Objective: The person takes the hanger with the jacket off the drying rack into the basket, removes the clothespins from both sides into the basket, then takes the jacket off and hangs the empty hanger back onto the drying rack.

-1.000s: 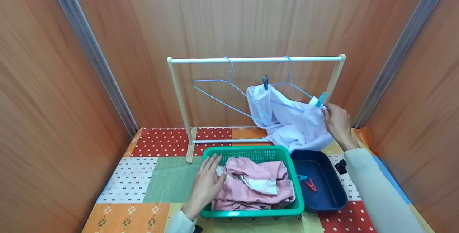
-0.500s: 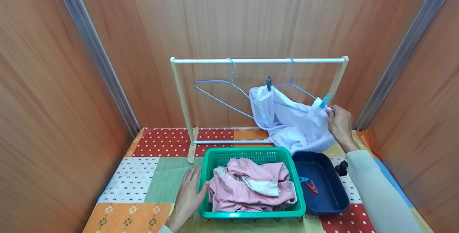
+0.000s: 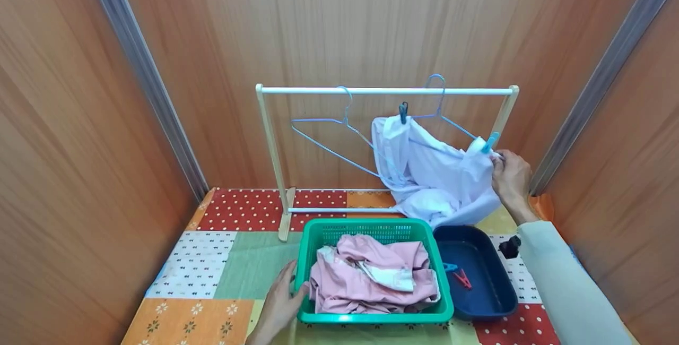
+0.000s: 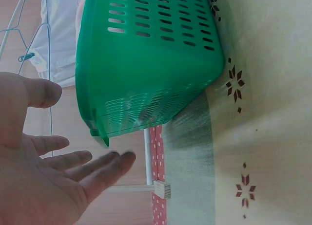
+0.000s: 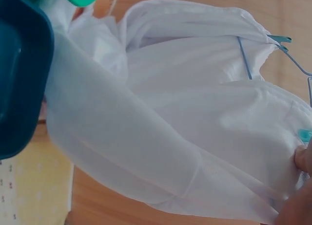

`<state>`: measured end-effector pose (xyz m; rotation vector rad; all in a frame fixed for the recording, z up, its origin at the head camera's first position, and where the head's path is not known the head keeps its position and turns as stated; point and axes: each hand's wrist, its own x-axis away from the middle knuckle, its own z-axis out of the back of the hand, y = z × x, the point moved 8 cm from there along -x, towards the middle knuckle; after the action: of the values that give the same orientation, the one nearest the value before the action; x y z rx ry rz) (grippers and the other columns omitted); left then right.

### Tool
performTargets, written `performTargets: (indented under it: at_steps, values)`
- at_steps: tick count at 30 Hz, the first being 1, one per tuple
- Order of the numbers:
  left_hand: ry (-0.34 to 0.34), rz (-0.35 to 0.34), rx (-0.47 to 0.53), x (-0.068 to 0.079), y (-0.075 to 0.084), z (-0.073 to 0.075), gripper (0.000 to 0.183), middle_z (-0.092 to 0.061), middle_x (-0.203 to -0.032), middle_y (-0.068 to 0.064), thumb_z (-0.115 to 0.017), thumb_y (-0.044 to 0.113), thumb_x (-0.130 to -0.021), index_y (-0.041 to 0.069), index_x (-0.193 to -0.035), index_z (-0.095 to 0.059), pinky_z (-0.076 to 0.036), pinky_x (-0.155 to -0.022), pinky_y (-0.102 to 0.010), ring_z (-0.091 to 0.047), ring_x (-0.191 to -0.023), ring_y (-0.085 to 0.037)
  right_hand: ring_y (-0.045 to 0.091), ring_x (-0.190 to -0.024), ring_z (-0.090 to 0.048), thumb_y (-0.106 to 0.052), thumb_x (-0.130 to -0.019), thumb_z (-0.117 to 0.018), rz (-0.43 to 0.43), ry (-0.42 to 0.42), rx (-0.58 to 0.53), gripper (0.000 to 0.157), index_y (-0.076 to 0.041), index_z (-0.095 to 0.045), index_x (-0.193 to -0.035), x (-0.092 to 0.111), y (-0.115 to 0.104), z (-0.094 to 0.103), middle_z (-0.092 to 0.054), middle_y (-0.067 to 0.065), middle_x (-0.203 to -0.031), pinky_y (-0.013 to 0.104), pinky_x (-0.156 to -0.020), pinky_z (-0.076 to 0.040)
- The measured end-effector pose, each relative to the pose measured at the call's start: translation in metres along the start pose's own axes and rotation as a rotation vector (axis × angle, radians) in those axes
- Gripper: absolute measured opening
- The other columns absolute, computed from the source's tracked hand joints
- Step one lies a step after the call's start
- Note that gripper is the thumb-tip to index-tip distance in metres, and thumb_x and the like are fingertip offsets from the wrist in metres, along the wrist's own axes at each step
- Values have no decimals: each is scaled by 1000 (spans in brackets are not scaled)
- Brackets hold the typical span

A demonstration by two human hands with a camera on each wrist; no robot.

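Note:
My right hand (image 3: 512,179) grips the right end of a blue hanger and the white garment (image 3: 440,175) at that corner. A dark clothespin (image 3: 403,113) and a light blue clothespin (image 3: 490,142) clip the garment to the hanger (image 3: 457,125). That hanger's hook arches above the rack's top bar (image 3: 382,91). The white cloth droops in folds toward the table. Beside the left wall of the green basket (image 3: 301,265) is my left hand (image 3: 282,300), fingers extended and holding nothing; the left wrist view shows it apart from the basket (image 4: 146,64). Pink clothing (image 3: 366,281) lies inside.
A second blue hanger (image 3: 318,120) hangs bare on the rack's left half, overlapping the white cloth in view. Right of the basket stands a dark blue tray (image 3: 482,281) with a red clothespin (image 3: 462,279) and a blue one (image 3: 450,267). Wood panels enclose three sides.
My right hand has raised the hanger and garment slightly; its hook has gone from resting on the bar to standing above it. My left hand has drawn back from over the basket to its left side.

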<state>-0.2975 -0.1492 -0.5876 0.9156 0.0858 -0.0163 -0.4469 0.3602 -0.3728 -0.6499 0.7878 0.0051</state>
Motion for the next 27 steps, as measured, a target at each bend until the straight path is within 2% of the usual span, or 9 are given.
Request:
performTargets:
  at_steps: [5,10,13,22,25,27]
  values:
    - [-70,23,121,1,-6,-4,61,-38,-149,-32,-60,16,-97,1,-149,-34,-54,-89,-52,-60,-115,-47,49,-96,-62,-11,-100,-55,-18,9,-16,26,10,-66,-108,0,-3,4,-67,31,-101,59,-87,-48]
    - [-123,113,188,0,-14,-9,59,-37,-151,-29,-56,12,-99,2,-151,-31,-54,-90,-50,-61,-116,-43,47,-99,-62,-14,-101,-54,-44,-1,-49,28,10,-65,-110,2,-4,7,-67,30,-104,58,-89,-49]
    - [-140,145,204,0,-18,-11,59,-36,-152,-28,-54,12,-99,3,-152,-30,-53,-91,-50,-62,-116,-41,47,-100,-62,-14,-101,-54,-46,-5,-55,28,9,-65,-111,5,-3,8,-67,30,-105,58,-90,-48]
    - [-145,139,219,2,-19,-13,58,-36,-152,-29,-52,12,-100,1,-152,-29,-53,-91,-47,-65,-112,-36,47,-99,-63,-14,-99,-57,-36,1,-22,25,6,-67,-110,15,0,10,-68,29,-105,58,-88,-46]
    - [-144,145,239,2,-21,-13,57,-36,-153,-27,-50,10,-99,3,-152,-30,-55,-77,-41,-68,-97,-32,47,-99,-63,-14,-98,-59,-32,4,-33,24,6,-67,-109,18,2,12,-69,29,-105,58,-86,-46]
    - [-140,140,251,1,-20,-12,56,-35,-153,-28,-48,7,-99,3,-152,-30,-52,-69,-35,-69,-96,-29,48,-100,-63,-14,-98,-59,-29,0,-41,24,6,-67,-109,21,3,12,-69,29,-105,58,-86,-45]
